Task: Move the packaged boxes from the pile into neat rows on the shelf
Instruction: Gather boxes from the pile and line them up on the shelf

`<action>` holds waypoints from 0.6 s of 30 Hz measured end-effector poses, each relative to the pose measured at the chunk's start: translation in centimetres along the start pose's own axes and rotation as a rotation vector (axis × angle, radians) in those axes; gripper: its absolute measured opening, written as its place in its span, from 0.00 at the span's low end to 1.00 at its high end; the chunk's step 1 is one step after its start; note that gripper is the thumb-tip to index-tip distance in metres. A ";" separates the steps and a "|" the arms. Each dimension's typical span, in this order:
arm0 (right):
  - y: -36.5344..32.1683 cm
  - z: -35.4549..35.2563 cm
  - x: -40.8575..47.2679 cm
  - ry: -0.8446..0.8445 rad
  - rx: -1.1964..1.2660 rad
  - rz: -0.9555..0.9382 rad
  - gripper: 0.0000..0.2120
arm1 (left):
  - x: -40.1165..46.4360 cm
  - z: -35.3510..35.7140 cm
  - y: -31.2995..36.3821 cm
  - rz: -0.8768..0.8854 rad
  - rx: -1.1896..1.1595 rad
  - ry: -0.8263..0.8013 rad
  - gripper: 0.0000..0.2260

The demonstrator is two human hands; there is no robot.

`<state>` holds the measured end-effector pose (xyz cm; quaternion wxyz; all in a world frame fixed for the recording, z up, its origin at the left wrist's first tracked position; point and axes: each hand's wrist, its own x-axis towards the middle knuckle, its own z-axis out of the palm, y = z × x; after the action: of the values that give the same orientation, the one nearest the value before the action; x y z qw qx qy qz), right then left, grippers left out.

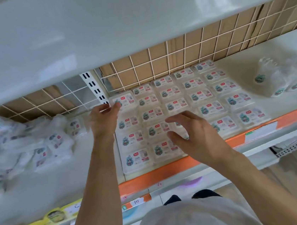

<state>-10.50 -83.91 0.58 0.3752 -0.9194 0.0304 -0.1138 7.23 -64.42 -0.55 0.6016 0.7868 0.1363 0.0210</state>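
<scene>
Against the white wire-grid back panel (157, 63), my left hand (104, 119) pinches the far-left clear plastic box with a teal-and-red label (124, 101), settling it into the rows (189, 107) on the white shelf (285, 50). My right hand (192, 133) hovers over the rows with fingers spread, holding nothing. The loose pile (27, 141) lies left of the rows. Risk: a nudge could skew neighbouring boxes.
</scene>
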 end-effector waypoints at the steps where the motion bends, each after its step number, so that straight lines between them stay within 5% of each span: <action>1: -0.2 0.3 0.0 0.006 -0.003 0.010 0.16 | 0.5 0.2 -0.1 0.007 0.028 0.015 0.22; 11: -1.0 1.8 0.2 0.041 -0.021 0.071 0.16 | 2.2 0.9 -0.6 0.181 0.238 0.054 0.19; 18: -1.0 2.4 0.5 0.045 -0.007 0.063 0.16 | 2.3 0.9 -2.0 0.705 0.498 -0.070 0.15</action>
<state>-9.51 -81.62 -0.26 0.3746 -0.9165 0.0683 -0.1224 9.25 -64.29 -2.99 0.3536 0.9067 -0.1602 0.1649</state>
